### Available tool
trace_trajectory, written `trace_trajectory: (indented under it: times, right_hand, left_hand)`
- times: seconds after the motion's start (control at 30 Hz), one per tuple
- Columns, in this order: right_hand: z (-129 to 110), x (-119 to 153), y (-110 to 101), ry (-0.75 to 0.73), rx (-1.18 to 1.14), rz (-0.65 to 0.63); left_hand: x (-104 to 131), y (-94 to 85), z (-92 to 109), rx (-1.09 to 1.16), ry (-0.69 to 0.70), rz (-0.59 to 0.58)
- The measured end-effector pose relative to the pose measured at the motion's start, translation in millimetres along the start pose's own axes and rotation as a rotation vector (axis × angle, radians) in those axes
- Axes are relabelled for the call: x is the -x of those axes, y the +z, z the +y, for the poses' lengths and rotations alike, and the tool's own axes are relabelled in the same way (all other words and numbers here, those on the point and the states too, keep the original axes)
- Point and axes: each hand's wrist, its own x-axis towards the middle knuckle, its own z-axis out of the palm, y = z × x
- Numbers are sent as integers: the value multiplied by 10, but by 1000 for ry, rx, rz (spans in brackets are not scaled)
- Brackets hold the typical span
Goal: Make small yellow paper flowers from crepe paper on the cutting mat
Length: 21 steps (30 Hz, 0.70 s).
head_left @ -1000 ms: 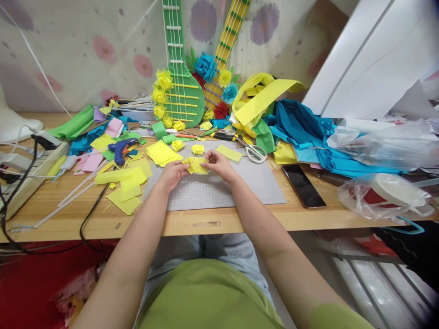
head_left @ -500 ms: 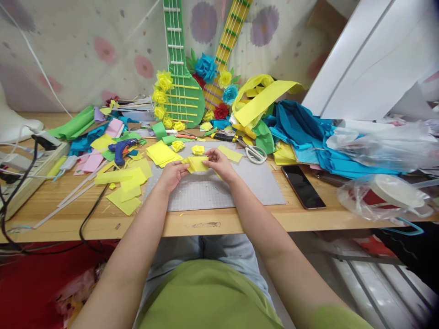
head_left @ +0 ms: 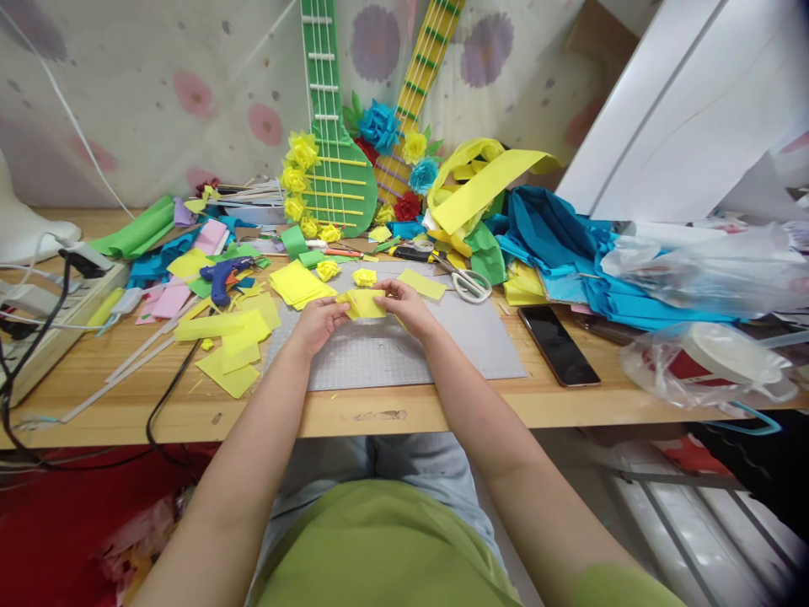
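A folded piece of yellow paper (head_left: 366,304) is pinched between my two hands, above the grey cutting mat (head_left: 404,361). My left hand (head_left: 319,322) grips its left end, and the fingers of my right hand (head_left: 406,307) close on its right end. Just beyond the paper lie two small yellow paper flowers (head_left: 365,277). A stack of yellow paper squares (head_left: 298,284) rests left of them, close to my left hand. Another yellow paper piece (head_left: 422,284) lies flat past my right hand, near the scissors (head_left: 471,284).
A blue glue gun (head_left: 222,280) sits among yellow scraps on the left. Behind stand a green paper instrument (head_left: 345,181) and a yellow one (head_left: 422,72), trimmed with paper flowers. To the right are a phone (head_left: 559,344), blue crepe paper (head_left: 556,232) and a plastic-wrapped cup (head_left: 717,358).
Almost nothing differs. My right fingers and the held paper have shifted very slightly; both hands keep their hold.
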Motion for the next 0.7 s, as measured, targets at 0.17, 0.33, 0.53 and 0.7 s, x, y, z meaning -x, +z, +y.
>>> trace_trajectory:
  times: [0.17, 0.33, 0.53, 0.7]
  right_hand:
    - [-5, -1, -17, -19, -10, 8]
    - [-24, 12, -15, -30, 13, -4]
    - [-27, 14, -10, -45, 8, -42]
    - [-22, 24, 13, -23, -69, -30]
  left_hand:
    - [6, -1, 10, 0, -9, -6]
    - [4, -5, 6, -7, -5, -13]
    - [10, 5, 8, -45, -13, -10]
    - [11, 4, 4, -27, -14, -22]
